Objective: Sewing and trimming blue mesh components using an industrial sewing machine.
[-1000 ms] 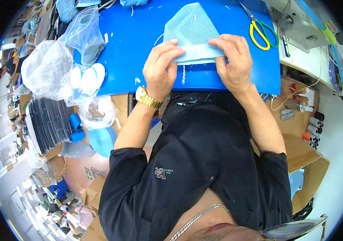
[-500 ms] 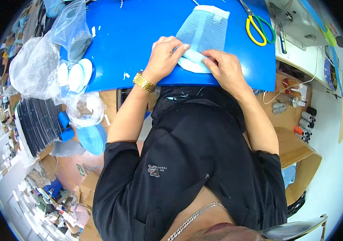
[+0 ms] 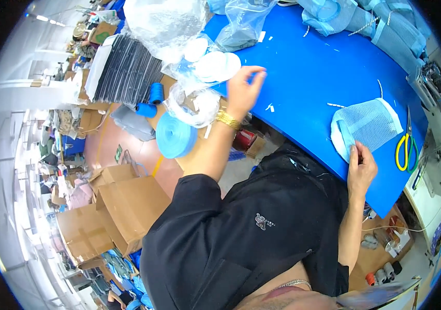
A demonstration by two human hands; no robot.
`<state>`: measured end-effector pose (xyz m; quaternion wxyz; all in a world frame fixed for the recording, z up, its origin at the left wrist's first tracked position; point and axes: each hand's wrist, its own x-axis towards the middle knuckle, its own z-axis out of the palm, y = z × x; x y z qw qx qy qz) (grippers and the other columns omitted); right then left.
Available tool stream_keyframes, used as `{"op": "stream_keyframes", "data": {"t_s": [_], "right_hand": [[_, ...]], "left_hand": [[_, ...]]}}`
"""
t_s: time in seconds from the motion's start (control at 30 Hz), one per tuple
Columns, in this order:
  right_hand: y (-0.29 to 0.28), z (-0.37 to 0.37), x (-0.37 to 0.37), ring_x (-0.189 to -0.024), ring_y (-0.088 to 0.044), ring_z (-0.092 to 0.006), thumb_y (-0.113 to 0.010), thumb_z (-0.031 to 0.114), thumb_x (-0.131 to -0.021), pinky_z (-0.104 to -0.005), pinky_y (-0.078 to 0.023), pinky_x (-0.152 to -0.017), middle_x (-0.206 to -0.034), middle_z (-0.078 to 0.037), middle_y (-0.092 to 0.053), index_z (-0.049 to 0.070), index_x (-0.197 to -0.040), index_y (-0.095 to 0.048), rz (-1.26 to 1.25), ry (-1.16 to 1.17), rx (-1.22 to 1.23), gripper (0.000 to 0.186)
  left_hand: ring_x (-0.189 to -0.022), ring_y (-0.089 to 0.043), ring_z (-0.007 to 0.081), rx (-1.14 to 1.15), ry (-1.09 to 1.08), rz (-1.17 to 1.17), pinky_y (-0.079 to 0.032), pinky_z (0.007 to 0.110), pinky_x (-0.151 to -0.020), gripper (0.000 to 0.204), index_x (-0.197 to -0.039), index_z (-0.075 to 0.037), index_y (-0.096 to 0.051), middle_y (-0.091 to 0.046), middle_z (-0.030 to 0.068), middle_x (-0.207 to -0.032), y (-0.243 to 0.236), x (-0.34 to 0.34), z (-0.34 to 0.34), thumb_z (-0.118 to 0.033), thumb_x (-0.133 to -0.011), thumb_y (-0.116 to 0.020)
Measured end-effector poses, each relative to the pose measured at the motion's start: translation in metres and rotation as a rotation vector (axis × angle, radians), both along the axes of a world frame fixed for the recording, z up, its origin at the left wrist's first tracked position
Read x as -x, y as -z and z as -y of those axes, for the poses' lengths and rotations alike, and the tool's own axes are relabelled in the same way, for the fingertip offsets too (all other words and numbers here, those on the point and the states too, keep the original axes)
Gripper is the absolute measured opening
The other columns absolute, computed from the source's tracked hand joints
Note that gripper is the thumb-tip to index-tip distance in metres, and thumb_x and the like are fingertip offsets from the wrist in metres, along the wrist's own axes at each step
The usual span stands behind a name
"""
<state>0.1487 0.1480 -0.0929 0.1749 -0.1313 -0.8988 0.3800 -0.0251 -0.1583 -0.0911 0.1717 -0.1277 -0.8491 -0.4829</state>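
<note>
On the blue table (image 3: 303, 77) lies a small light-blue mesh bag (image 3: 370, 123) with a white band along one edge and a white rounded end. My right hand (image 3: 362, 166) pinches the near edge of that bag, where a light-blue strip is folded over. Farther left, my left hand (image 3: 244, 93) is held over the table's edge, thumb and forefinger apart, with nothing seen in it. Its fingers are beside several white oval pads (image 3: 211, 67) lying on clear plastic. The other fingers of that hand are partly hidden.
Scissors (image 3: 405, 153) with yellow and green handles lie right of the bag. More blue mesh pieces (image 3: 334, 18) are heaped at the far side. Plastic bags (image 3: 166, 20), a light-blue tape roll (image 3: 176, 135), blue thread spools (image 3: 156, 93) and cardboard boxes (image 3: 132, 204) are at left.
The view has swung left. My left hand has let go of the mesh bag and moved left to the white oval pads. My right hand stays on the bag.
</note>
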Motion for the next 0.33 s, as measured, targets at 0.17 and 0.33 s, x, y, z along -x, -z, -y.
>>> {"op": "stream_keyframes", "data": {"t_s": [0.17,0.33], "right_hand": [[-0.004,-0.001,0.002,-0.074,-0.066,-0.0201,-0.067,0.010,-0.087,-0.0304,-0.052,-0.068,-0.085,-0.013,-0.069,0.000,-0.098,-0.070,-0.009,0.003,0.025,0.015],[-0.004,-0.001,0.001,-0.074,-0.066,-0.0191,-0.067,0.010,-0.087,-0.0294,-0.051,-0.068,-0.086,-0.013,-0.069,0.000,-0.099,-0.070,-0.010,0.009,0.055,0.015]], "left_hand": [[-0.109,-0.059,0.0347,0.509,-0.285,-0.160,-0.045,0.043,-0.094,0.037,-0.117,-0.004,-0.062,-0.064,0.0175,-0.117,0.008,0.030,0.089,-0.024,-0.086,-0.066],[-0.130,-0.042,0.0400,0.916,-0.369,0.017,-0.033,0.051,-0.107,0.054,-0.134,-0.005,-0.049,-0.048,0.0214,-0.138,0.036,0.038,0.119,-0.036,-0.091,-0.058]]}}
